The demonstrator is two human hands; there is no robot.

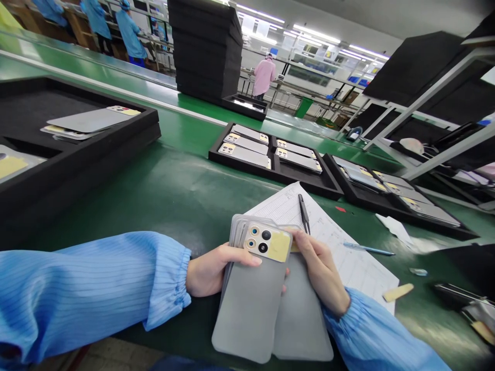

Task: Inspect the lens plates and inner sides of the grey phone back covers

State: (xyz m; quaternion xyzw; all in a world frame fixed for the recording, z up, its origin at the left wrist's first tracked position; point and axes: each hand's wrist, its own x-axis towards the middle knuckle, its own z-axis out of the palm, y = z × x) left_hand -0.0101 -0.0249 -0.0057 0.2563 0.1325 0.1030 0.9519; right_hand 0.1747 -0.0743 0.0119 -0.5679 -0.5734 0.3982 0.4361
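A stack of grey panels (249,304) is held just below the centre of the view. It is clasped by the left hand (211,270) from nine o'clock, with the thumb laid across the front and fingertips showing past the opposite edge. On the top panel, a camera block (266,243) with four round openings and a yellow patch is pointed towards one o'clock.

By the right hand (320,263), which is nearly closed, the upper end of another panel (303,319) is pinched; this one is partly overlapped by the stack, and whether it is single cannot be told.

Taking the stack as the dial's centre, tweezers (303,212) are seen at one o'clock on a printed sheet (344,278). A pen (369,249) is laid across the sheet's edge between two and three, and a yellow strip (398,292) is placed at three. More panels are held in black trays: one (150,131) at ten o'clock, one (309,186) at twelve and one (410,220) at two. All are supported by a green table (170,196). Farther off, people in blue (131,33) are seen at eleven and a person in pink (265,76) at twelve.
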